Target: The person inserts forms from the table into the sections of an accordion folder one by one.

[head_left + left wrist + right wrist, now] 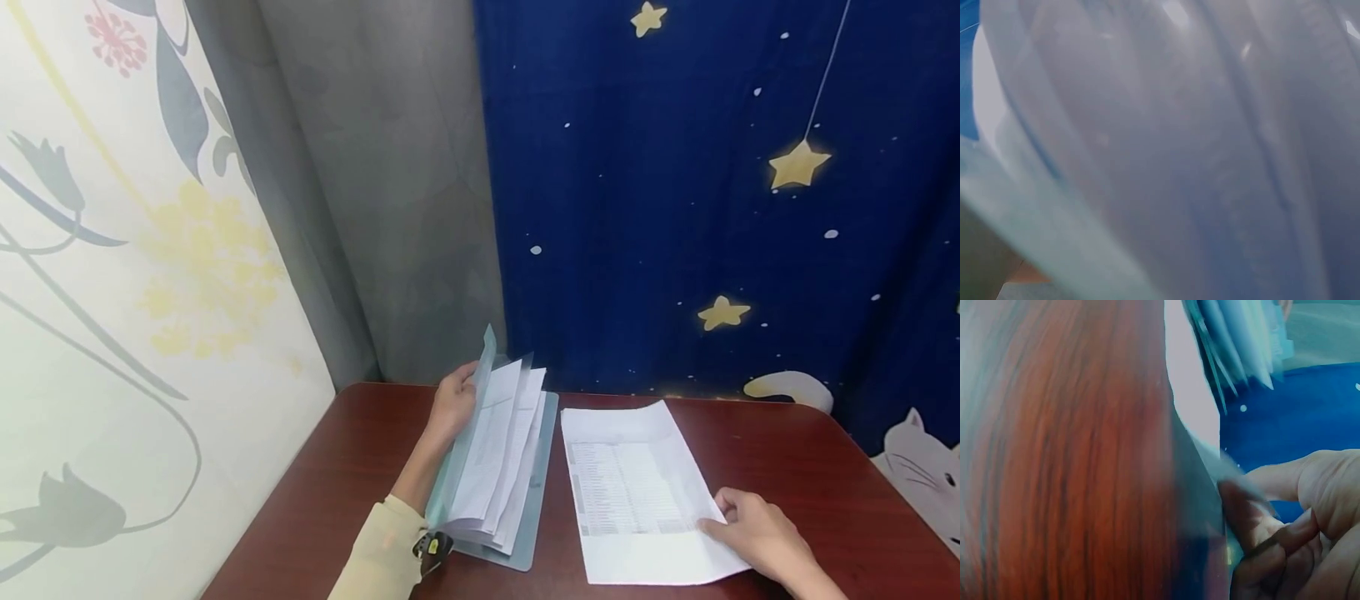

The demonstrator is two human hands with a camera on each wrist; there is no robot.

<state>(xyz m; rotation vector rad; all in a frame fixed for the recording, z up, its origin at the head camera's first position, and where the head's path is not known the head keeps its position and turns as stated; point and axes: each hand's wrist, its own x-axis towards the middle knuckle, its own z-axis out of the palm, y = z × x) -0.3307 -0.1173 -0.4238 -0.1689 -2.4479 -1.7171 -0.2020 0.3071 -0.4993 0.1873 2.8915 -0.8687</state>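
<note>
A light teal folder (542, 500) stands part open on the table, its front cover raised. My left hand (454, 402) grips that cover near its upper edge. Papers (491, 450) in clear sleeves fan out inside. In the left wrist view the sleeves (1166, 137) fill most of the picture, blurred, beside the pale teal cover (1054, 231). Right of the folder, a white printed sheet (637, 492) with a table of small text is tilted toward me. My right hand (761, 529) pinches its right edge between thumb and fingers; the right wrist view shows this hand (1297, 525) up close.
The dark red wooden table (810, 467) has rounded far corners. Behind it hang a grey curtain (390, 167) and a blue curtain (600, 208) with stars. A pale floral panel (112, 333) stands along the left side.
</note>
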